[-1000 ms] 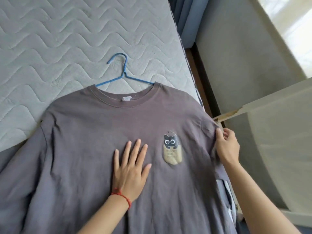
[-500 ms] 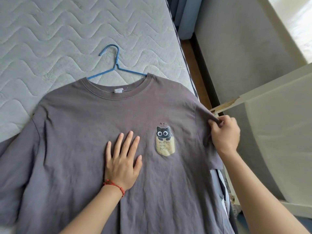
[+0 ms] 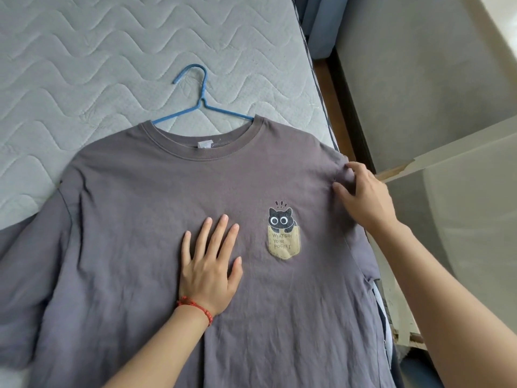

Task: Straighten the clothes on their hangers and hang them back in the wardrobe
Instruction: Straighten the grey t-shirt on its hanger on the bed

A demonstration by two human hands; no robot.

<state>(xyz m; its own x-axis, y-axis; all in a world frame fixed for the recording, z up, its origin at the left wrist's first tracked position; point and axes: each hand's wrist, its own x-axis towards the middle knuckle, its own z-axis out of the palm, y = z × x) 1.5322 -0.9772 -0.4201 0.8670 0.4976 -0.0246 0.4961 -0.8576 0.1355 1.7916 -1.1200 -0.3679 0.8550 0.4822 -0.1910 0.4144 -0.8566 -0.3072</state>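
Observation:
A grey-purple T-shirt (image 3: 145, 191) with a cat-in-pocket print (image 3: 282, 233) lies face up on the bed. It is on a blue wire hanger (image 3: 202, 99), whose hook sticks out of the collar onto the mattress. My left hand (image 3: 208, 264), with a red string bracelet at the wrist, presses flat on the chest with its fingers spread. My right hand (image 3: 363, 194) is at the shirt's right shoulder seam, where its thumb and fingers pinch a small fold of fabric. The hanger's arms are hidden inside the shirt.
The quilted grey mattress (image 3: 84, 65) fills the far left. The bed's right edge runs just past my right hand, with a narrow gap to a grey wall (image 3: 419, 79). A cream wardrobe door (image 3: 461, 205) stands open at the right. Blue curtain fabric (image 3: 316, 23) hangs at the top.
My right hand has shifted inward and up onto the shoulder seam, bunching the fabric there. My left hand stays pressed on the chest. The camera has shifted a little.

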